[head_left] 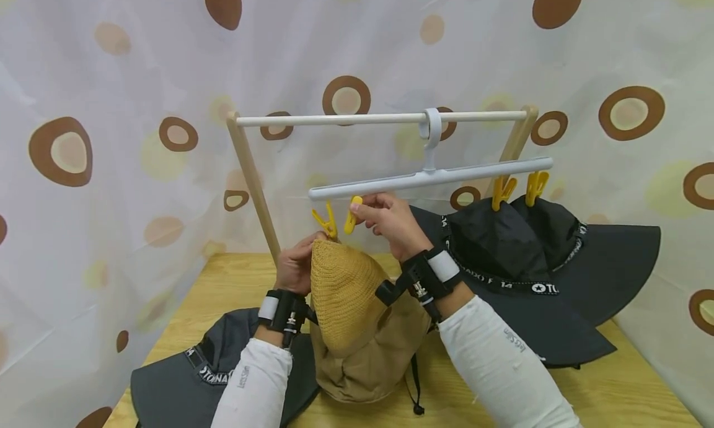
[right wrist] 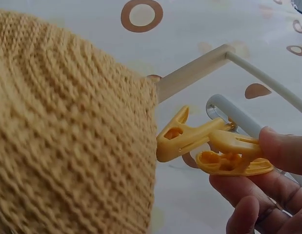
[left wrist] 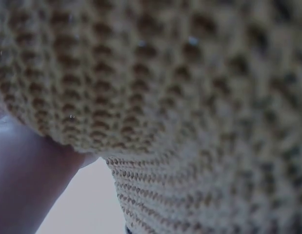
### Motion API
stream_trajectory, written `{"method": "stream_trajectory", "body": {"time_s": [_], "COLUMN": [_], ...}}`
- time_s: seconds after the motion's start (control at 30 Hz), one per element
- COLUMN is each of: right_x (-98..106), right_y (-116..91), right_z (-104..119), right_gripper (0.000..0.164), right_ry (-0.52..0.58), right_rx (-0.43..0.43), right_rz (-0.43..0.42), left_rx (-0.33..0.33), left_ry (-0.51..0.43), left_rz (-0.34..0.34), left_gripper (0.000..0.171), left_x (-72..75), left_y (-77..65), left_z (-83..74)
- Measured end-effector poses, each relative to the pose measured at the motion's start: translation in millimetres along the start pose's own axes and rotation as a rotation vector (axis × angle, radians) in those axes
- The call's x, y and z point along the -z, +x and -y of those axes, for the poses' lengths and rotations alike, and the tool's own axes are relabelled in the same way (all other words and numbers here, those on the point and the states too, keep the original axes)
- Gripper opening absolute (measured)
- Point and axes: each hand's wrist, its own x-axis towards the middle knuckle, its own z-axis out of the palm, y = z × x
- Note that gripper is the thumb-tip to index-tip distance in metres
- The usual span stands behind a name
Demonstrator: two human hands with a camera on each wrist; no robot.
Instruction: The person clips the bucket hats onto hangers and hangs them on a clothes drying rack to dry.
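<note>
A mustard knitted hat (head_left: 340,292) is held up under the left end of the white hanger (head_left: 385,184). My left hand (head_left: 295,264) grips its upper left edge; in the left wrist view the knit (left wrist: 155,97) fills most of the picture. One yellow clip (head_left: 328,220) meets the hat's top edge beside these fingers. My right hand (head_left: 393,220) pinches a second yellow clip (right wrist: 236,156) between thumb and fingers, to the right of the first. Tan cloth (head_left: 357,372) with a black cord shows below the knit, between my forearms.
The hanger hooks over a white rod on a wooden stand (head_left: 253,186). From its right end, two yellow clips (head_left: 504,192) hold a black wide-brimmed hat (head_left: 502,242). Another dark brimmed hat (head_left: 173,384) lies on the wooden table (head_left: 234,270) at the left. A spotted curtain (head_left: 139,56) hangs behind.
</note>
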Motion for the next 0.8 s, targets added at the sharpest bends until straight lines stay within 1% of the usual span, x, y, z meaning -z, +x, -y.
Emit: {"method": "stream_trajectory", "body": {"time_s": [0.07, 0.13, 0.2, 0.27, 0.33, 0.43, 0.5, 0.57, 0.63, 0.7, 0.8], "right_x": [1, 3, 5, 7, 11, 16, 19, 21, 22, 23, 23], "right_y": [0, 1, 2, 2, 2, 2, 3, 2, 1, 0, -1], "right_z": [1, 2, 2, 2, 2, 2, 3, 3, 3, 3, 4], "right_gripper": [0.027, 0.028, 0.029, 0.029, 0.029, 0.027, 0.027, 0.028, 0.030, 0.031, 0.033], "right_ry": [-0.011, -0.018, -0.023, -0.036, -0.043, -0.037, -0.026, -0.018, -0.016, -0.012, -0.014], "right_rx": [0.004, 0.004, 0.001, -0.004, -0.010, -0.016, -0.017, -0.025, -0.031, -0.037, -0.036], "right_rz": [0.005, 0.004, 0.006, 0.005, -0.002, -0.005, -0.001, 0.013, 0.030, 0.046, 0.063], "left_rx": [-0.005, -0.002, -0.005, -0.019, -0.031, -0.047, -0.049, -0.041, -0.020, 0.004, 0.025], "left_ry": [0.016, 0.042, 0.063, 0.078, 0.067, 0.053, 0.060, 0.104, 0.165, 0.214, 0.258], "left_rz": [0.045, 0.087, 0.112, 0.128, 0.135, 0.123, 0.083, 0.018, -0.066, -0.162, -0.282], "left_gripper": [0.028, 0.028, 0.028, 0.029, 0.029, 0.031, 0.034, 0.040, 0.044, 0.043, 0.036], "left_x": [-2.5, -5.8, -9.3, -12.9, -15.9, -19.0, -19.6, -19.3, -17.6, -15.2, -12.2], "left_y": [-0.4, -1.4, -4.5, -7.5, -8.7, -5.7, -1.4, 2.6, 5.6, 7.7, 10.3], "left_z": [-3.3, -6.8, -10.0, -11.8, -11.7, -8.6, -4.3, 1.5, 8.5, 15.6, 25.0]}}
